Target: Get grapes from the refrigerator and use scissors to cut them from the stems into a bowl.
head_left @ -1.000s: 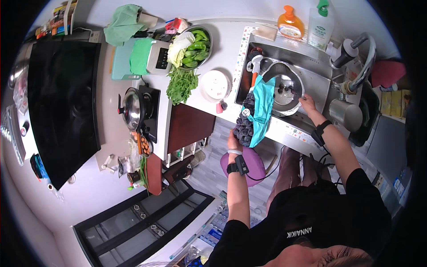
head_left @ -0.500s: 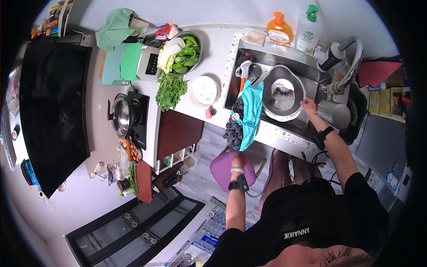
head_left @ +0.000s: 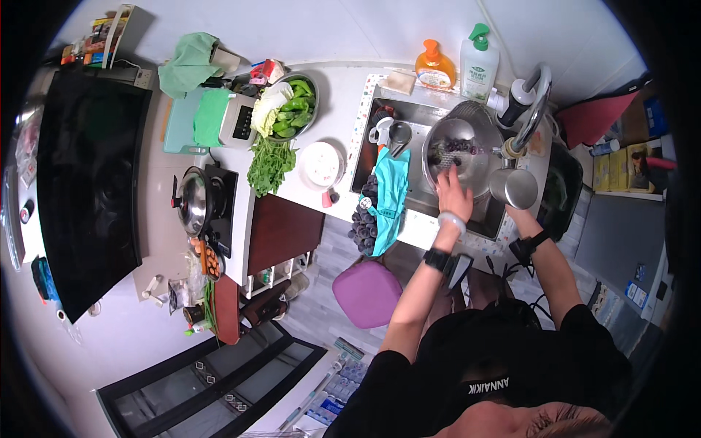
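The left hand (head_left: 454,196) reaches, fingers spread and holding nothing, into the round steel bowl (head_left: 458,150) in the sink (head_left: 409,117), where dark grapes (head_left: 460,146) lie. More dark grapes (head_left: 363,219) wait on the tabletop edge beside a teal cloth (head_left: 391,193), so washing seems partly done. The right hand (head_left: 513,214) is mostly hidden behind a steel cup (head_left: 512,187); I cannot tell its grip.

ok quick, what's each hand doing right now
Left hand: open, fingers spread, reaching into the metal bowl in the sink.
Right hand: mostly hidden behind the steel cup; grip cannot be told.
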{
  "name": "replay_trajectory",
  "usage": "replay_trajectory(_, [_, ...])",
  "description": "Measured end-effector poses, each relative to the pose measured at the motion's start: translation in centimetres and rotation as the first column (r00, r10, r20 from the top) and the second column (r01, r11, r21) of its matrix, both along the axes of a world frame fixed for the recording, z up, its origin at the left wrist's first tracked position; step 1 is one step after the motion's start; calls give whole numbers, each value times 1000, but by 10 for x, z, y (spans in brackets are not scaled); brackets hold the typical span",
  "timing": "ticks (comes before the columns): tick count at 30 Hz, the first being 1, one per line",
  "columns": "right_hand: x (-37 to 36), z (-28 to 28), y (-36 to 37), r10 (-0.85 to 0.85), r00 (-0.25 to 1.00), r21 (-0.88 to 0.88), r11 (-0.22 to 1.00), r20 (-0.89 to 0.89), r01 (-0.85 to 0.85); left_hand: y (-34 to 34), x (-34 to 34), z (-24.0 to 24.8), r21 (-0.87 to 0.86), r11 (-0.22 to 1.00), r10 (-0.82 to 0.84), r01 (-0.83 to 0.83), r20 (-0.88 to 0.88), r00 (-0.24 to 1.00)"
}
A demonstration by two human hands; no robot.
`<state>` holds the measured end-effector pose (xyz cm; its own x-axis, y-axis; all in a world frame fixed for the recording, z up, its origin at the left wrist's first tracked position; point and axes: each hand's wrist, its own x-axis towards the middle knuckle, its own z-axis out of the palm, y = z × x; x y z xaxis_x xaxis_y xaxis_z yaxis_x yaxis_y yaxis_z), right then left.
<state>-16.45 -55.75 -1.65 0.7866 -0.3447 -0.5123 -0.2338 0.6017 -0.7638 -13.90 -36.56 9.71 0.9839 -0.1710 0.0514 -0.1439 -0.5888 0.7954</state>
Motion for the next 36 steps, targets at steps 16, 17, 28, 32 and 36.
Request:
replay_trajectory(16, [17,-7,101,254,959,427,858,130,-285,-5,29,-29,581,809,164,-88,-80,983])
replay_trajectory(17, [23,3,109,243,963,464,843,120,-270,3,34,-33,532,846,162,-38,-189,969])
replay_trajectory(28, [46,-8,106,232,972,572,795,26,-204,-4,11,-26,17,988,155,-154,-64,986])
replay_trajectory(32, [46,-1,104,238,971,601,777,-2,-189,-4,13,-35,35,987,157,-154,-110,981])
replay_trajectory(36, [47,6,101,264,963,543,802,48,-247,-9,18,-69,106,973,204,-206,34,978])
